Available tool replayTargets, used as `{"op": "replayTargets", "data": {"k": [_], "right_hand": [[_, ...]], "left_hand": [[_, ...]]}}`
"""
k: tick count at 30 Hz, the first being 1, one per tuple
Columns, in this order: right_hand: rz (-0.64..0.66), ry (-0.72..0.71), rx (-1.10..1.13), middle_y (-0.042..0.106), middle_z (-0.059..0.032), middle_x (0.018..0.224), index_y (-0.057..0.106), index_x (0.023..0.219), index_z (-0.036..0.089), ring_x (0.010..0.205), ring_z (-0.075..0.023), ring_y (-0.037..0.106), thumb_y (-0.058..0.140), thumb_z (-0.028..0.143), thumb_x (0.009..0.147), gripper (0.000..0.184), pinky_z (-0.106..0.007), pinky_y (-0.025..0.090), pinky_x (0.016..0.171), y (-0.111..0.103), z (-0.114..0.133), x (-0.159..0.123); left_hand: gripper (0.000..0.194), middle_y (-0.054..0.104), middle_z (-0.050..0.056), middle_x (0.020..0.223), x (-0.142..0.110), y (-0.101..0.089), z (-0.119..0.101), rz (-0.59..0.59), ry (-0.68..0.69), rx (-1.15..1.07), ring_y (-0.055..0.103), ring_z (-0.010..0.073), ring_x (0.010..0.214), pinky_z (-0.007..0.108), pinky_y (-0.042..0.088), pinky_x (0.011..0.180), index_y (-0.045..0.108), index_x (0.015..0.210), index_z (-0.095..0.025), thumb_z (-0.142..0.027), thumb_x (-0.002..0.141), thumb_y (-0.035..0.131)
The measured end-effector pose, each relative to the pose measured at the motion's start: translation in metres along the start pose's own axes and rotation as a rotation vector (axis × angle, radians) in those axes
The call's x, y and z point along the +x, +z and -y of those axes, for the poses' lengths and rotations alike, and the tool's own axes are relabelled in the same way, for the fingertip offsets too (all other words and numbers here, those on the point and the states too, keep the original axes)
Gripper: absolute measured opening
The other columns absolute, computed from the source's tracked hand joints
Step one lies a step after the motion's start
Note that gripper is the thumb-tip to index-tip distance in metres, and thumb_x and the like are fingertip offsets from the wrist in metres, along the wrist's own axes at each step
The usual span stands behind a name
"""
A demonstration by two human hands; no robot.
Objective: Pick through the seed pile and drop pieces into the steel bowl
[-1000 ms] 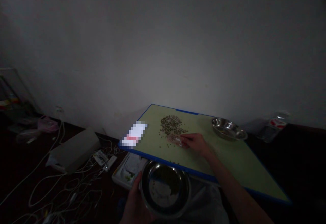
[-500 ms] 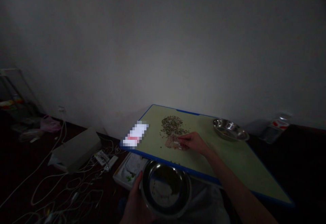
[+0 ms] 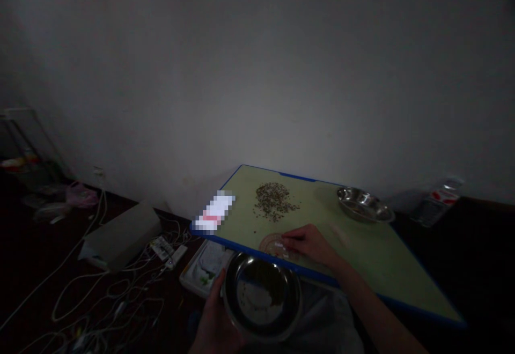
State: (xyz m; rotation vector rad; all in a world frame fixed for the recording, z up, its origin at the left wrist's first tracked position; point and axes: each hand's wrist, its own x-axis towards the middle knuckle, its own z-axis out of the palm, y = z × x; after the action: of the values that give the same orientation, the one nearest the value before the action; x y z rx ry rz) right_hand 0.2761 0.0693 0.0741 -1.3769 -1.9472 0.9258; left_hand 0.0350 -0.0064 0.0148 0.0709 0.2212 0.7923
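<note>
A: Right hand [image 3: 308,241] is low over the table [image 3: 378,252], close to its near edge, thumb and fingers pinched on a clear plastic piece [image 3: 272,244].

B: And that piece, where exactly?

A: By the table's near edge, its rounded side showing, reddish marks on it. Lying flat or slightly tipped? Can't tell from here.

B: Over to the left hand [image 3: 217,311]!

A: It's below the table's near edge, curled round the left side of a steel bowl [image 3: 251,311], gripping it mouth up. There's a dark greenish mass [image 3: 279,284] inside, too dim to name.

B: Give me the seeds [image 3: 271,198].

A: Loose heap, small and dark, on the far half of the table, strays all about it. One lone grain [image 3: 255,231] sits apart, nearer the table's front.

B: A second bowl [image 3: 358,215], too!

A: Shiny one, at the table's far right corner, with a bottle [image 3: 436,201] beyond it, off the table. On the table's left end, a bright blurred-out patch [image 3: 213,214].

B: And the floor?

A: A long box [image 3: 120,233] and a power strip [image 3: 176,257], left of the table.
</note>
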Motion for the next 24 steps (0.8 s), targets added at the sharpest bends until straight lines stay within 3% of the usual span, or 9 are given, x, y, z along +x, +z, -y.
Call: {"op": "replayTargets", "data": {"k": [6, 19, 24], "right_hand": [[-0.086, 0.038, -0.011, 0.066, -0.0011, 0.059, 0.077, 0.082, 0.015, 0.051, -0.0128, 0.051, 0.057, 0.042, 0.078, 0.033, -0.023, 0.036, 0.05, 0.007, 0.004, -0.007], [-0.038, 0.049, 0.045, 0.067, -0.0017, 0.058, 0.077, 0.083, 0.017, 0.051, -0.014, 0.054, 0.06, 0.045, 0.076, 0.033, -0.024, 0.038, 0.048, 0.002, 0.002, -0.008], [-0.203, 0.079, 0.022, 0.072, -0.005, 0.067, 0.077, 0.09, 0.016, 0.056, -0.0181, 0.06, 0.056, 0.043, 0.077, 0.036, -0.027, 0.044, 0.054, 0.008, 0.002, 0.003]], "left_hand": [[0.065, 0.073, 0.011, 0.109, -0.003, 0.001, 0.001, 0.035, -0.024, 0.056, 0.048, 0.0308, 0.126, 0.044, 0.028, 0.108, 0.065, 0.112, -0.013, -0.063, 0.078, 0.04], [0.062, 0.075, 0.013, 0.103, -0.006, 0.009, 0.0, 0.021, 0.007, 0.074, 0.05, 0.0296, 0.124, 0.045, 0.03, 0.106, 0.067, 0.109, -0.013, -0.061, 0.081, 0.038], [0.047, 0.077, 0.008, 0.091, -0.004, -0.008, -0.005, -0.047, 0.031, 0.08, 0.056, 0.0296, 0.117, 0.047, 0.03, 0.106, 0.071, 0.098, -0.018, -0.055, 0.082, 0.045]]}}
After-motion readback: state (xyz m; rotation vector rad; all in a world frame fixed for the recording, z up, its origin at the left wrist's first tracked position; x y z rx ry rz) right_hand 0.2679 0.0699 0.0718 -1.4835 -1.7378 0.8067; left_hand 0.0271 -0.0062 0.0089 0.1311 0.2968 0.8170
